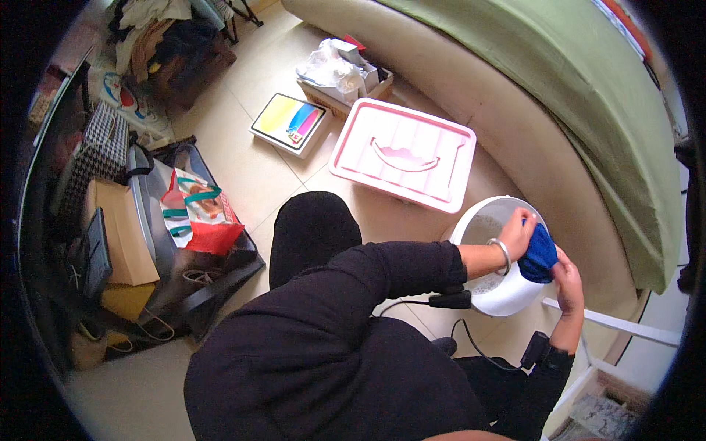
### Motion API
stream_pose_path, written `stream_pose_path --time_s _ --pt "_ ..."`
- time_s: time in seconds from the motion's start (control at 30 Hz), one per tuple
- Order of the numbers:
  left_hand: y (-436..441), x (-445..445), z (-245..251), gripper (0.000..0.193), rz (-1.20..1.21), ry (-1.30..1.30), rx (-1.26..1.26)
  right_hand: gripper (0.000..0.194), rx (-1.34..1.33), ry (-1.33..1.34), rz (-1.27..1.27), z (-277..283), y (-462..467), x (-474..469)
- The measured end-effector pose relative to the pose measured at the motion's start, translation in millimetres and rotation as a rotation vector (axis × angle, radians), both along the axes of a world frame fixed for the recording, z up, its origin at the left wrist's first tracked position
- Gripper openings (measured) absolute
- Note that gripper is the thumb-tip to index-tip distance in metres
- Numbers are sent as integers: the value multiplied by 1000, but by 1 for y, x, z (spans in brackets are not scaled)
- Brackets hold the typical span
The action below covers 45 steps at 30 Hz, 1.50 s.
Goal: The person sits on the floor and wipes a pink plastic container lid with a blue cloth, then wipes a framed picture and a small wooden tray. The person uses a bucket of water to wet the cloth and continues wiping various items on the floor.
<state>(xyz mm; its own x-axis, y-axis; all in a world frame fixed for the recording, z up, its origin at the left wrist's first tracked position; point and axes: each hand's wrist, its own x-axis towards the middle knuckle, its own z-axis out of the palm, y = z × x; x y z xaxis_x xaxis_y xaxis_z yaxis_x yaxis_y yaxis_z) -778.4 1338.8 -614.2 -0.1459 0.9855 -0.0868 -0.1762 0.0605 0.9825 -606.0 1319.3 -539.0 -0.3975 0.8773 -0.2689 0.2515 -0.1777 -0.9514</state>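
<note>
Over a white bucket [504, 300], both hands grip a damp-looking dark blue cloth [539, 256]. My left hand [518, 234], with a silver bangle at its wrist, pinches the cloth's upper left edge. My right hand [568, 275] holds its lower right side. The cloth hangs across the bucket's right rim, covering part of it. Inside the bucket, cloudy water [488, 229] carries small bubbles.
A pink lidded storage box [386, 184] stands beyond the bucket, near a beige sofa base [496, 132]. Behind it are a flat colourful box [289, 124] and a basket of packages [331, 96]. Bags [201, 215] stand left. A white bar [618, 321] lies right of the bucket.
</note>
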Motion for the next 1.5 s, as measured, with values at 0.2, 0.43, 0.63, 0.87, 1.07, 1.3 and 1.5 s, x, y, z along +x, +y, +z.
stream_pose_path --time_s 0.2,0.43,0.63,0.87,1.07,1.3,1.5 --pt "9 27 -37 37 -584 -166 -639 33 570 -440 -400 58 -21 -47" --pt "-29 13 20 24 -914 984 983 40 664 -527 -87 48 -21 -86" --pt "-14 -83 110 20 -348 566 419 28 578 -345 -613 81 -19 -89" --pt "-18 -115 115 49 -273 -1064 -317 19 802 117 -391 40 -6 -198" --pt "-8 -194 124 34 174 -240 356 18 840 80 -517 53 58 -238" --pt "-6 -277 147 28 265 5 639 27 45 296 -286 43 66 -248" --pt "-19 -276 138 21 -445 932 297 48 480 -346 645 -33 59 -300"
